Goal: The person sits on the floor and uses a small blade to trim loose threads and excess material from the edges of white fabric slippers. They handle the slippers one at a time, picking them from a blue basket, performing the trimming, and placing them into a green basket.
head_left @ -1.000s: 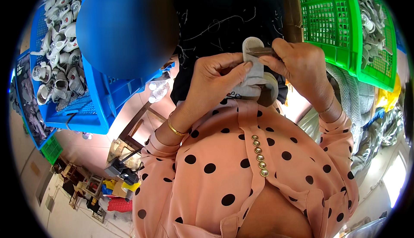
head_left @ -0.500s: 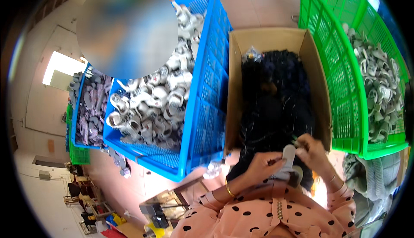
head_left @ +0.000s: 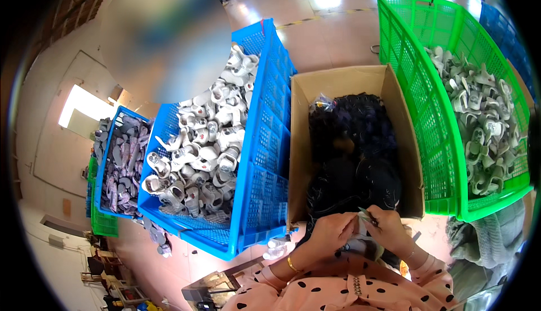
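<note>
Low in front of my chest, my left hand (head_left: 333, 235) is closed on a small whitish shoe (head_left: 362, 226), most of which is hidden by my fingers. Close against it on the right, my right hand (head_left: 389, 231) grips small thread snips (head_left: 367, 216); their pointed metal blades reach to the shoe's pale edge. Both hands are over my lap, just past the near end of a cardboard box (head_left: 414, 142). Dark fluffy material (head_left: 366, 122) lies in the box, with my dark-clothed knees before it.
Left of the box stands a blue crate (head_left: 264, 142) heaped with white-grey shoes (head_left: 197, 147). A smaller blue crate (head_left: 101, 170) beyond it holds purple-grey pieces. To the right, a green crate (head_left: 414, 102) contains pale shoes (head_left: 479, 125). Grey fabric (head_left: 487, 235) hangs beneath it.
My right hand has come in beside my left, bringing the snips to the shoe. The pale sole that stood up between my hands is now mostly covered. The view has tilted upward.
</note>
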Demonstrator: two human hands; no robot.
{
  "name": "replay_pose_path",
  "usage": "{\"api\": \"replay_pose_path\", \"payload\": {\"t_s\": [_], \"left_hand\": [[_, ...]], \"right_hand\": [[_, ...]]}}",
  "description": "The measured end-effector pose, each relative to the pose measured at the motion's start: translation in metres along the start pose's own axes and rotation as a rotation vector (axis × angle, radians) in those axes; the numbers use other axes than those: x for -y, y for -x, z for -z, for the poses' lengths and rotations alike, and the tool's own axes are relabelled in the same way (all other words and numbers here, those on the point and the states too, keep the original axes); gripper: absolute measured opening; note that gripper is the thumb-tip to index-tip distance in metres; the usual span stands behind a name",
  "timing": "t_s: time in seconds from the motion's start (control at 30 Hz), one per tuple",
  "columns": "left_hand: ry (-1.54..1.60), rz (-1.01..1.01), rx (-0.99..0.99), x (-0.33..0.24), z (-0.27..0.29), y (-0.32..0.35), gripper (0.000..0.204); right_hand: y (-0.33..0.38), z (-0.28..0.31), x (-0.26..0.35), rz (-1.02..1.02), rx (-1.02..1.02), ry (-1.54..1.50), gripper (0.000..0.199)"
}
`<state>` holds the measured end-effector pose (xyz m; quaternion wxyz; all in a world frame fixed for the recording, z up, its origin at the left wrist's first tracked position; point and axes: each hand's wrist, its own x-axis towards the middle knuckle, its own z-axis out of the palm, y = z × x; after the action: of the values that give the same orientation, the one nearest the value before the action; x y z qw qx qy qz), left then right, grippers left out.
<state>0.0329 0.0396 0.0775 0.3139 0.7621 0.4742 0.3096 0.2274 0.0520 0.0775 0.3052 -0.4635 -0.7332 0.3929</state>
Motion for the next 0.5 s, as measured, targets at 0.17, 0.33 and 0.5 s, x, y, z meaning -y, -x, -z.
{"api": "replay_pose_path", "payload": {"t_s": [0.17, 0.33, 0.5], "left_hand": [[-0.305, -0.186, -0.046, 0.003, -0.007, -0.008, 0.015], [0.549, 0.586, -0.198, 0.017, -0.013, -0.002, 0.016], [0.874, 0.471, -0.076, 0.015, -0.026, 0.015, 0.024]], "right_hand": [[-0.001, -0.006, -0.001, -0.015, -0.031, 0.009, 0.016], [0.015, -0.014, -0.025, -0.344, -0.100, -0.559, 0.020], [0.016, -0.013, -0.024, -0.374, -0.084, -0.698, 0.023]]}}
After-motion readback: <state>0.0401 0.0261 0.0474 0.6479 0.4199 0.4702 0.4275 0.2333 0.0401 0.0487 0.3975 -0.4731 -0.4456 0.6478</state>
